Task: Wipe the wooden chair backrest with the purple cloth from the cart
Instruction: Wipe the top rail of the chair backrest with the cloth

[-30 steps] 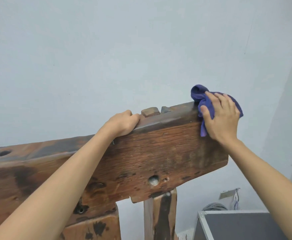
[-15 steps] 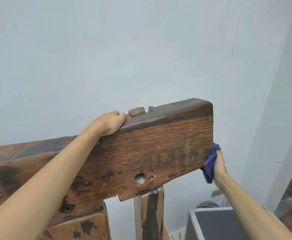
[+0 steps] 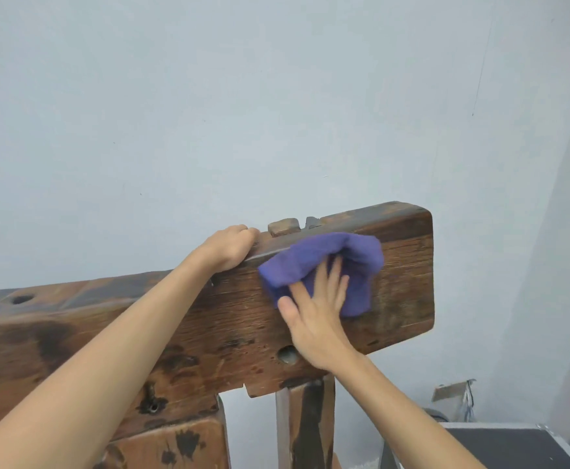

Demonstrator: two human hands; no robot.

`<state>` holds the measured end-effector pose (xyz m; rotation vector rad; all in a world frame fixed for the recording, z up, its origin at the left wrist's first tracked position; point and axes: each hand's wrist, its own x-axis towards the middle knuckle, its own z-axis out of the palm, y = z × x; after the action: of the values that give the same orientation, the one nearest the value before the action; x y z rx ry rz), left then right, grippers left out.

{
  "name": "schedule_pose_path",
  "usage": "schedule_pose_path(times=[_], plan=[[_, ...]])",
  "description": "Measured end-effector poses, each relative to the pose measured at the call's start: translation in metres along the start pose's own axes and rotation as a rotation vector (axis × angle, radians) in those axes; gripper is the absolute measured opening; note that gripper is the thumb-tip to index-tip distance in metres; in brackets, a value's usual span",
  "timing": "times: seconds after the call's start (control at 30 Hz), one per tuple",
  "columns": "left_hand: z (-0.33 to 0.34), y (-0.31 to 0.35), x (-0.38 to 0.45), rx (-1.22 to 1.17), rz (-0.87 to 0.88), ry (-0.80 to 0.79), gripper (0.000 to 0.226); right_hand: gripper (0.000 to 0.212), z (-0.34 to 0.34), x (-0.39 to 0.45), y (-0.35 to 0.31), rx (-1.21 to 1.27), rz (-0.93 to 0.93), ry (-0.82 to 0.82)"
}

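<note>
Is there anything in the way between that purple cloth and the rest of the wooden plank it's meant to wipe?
Nothing visible blocks it. The right hand presses the purple cloth flat on the backrest face. The left hand grips the top edge just beside the cloth; it would be met only along that edge.

Backrest face right of purple cloth open. Left hand blocks top edge; upright post below; wall close behind.
</note>
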<state>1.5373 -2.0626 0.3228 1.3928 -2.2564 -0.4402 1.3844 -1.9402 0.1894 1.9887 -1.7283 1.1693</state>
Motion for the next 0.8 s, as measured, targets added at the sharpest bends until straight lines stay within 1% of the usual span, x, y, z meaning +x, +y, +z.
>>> schedule_pose_path(times=[0.07,0.13,0.17,0.23,0.3,0.33,0.37,0.43,0.47,0.5,0.53,0.57,0.6,0.67,0.73,0.8], plan=[[-0.001,-0.004,0.000,-0.105,-0.028,0.026,0.063,0.054,-0.001,0.002,-0.008,-0.049,-0.247,-0.075],[-0.002,-0.006,-0.004,-0.205,-0.044,0.066,0.074,0.051,-0.015,0.010,-0.003,0.016,-0.395,-0.125],[-0.003,-0.006,-0.005,-0.219,-0.045,0.087,0.078,0.049,-0.026,0.017,0.004,0.005,-0.448,-0.117],[-0.003,-0.004,-0.009,-0.189,-0.039,0.111,0.081,0.043,-0.048,0.034,0.021,-0.144,-0.549,-0.044],[-0.004,-0.002,-0.012,-0.128,-0.047,0.092,0.076,0.034,-0.072,0.051,0.039,-0.287,-0.572,0.044],[-0.004,-0.001,-0.014,-0.106,-0.053,0.092,0.075,0.033,-0.084,0.059,0.047,-0.336,-0.533,0.082],[-0.004,0.000,-0.016,-0.099,-0.053,0.118,0.078,0.035,-0.096,0.066,0.056,-0.370,-0.446,0.115],[-0.003,0.002,-0.027,-0.061,0.001,0.264,0.085,0.040,-0.126,0.082,0.072,-0.409,-0.165,0.160],[-0.004,0.003,-0.036,0.006,0.075,0.354,0.082,0.043,-0.141,0.089,0.080,-0.426,0.000,0.153],[-0.005,-0.001,-0.044,0.111,0.185,0.420,0.073,0.047,-0.154,0.096,0.087,-0.441,0.152,0.131],[-0.009,-0.008,-0.054,0.211,0.297,0.435,0.059,0.049,-0.162,0.101,0.092,-0.443,0.259,0.096],[-0.015,-0.018,-0.063,0.256,0.372,0.415,0.046,0.050,-0.166,0.104,0.095,-0.435,0.313,0.066],[-0.023,-0.033,-0.070,0.257,0.383,0.385,0.038,0.051,-0.165,0.104,0.094,-0.435,0.318,0.056],[-0.051,-0.075,-0.084,0.275,0.283,0.387,0.039,0.051,-0.152,0.101,0.082,-0.449,0.269,0.077],[-0.081,-0.123,-0.097,0.417,0.126,0.411,0.043,0.051,-0.133,0.096,0.061,-0.453,0.255,0.079],[-0.109,-0.167,-0.106,0.545,-0.056,0.386,0.048,0.049,-0.114,0.094,0.032,-0.421,0.217,0.050]])
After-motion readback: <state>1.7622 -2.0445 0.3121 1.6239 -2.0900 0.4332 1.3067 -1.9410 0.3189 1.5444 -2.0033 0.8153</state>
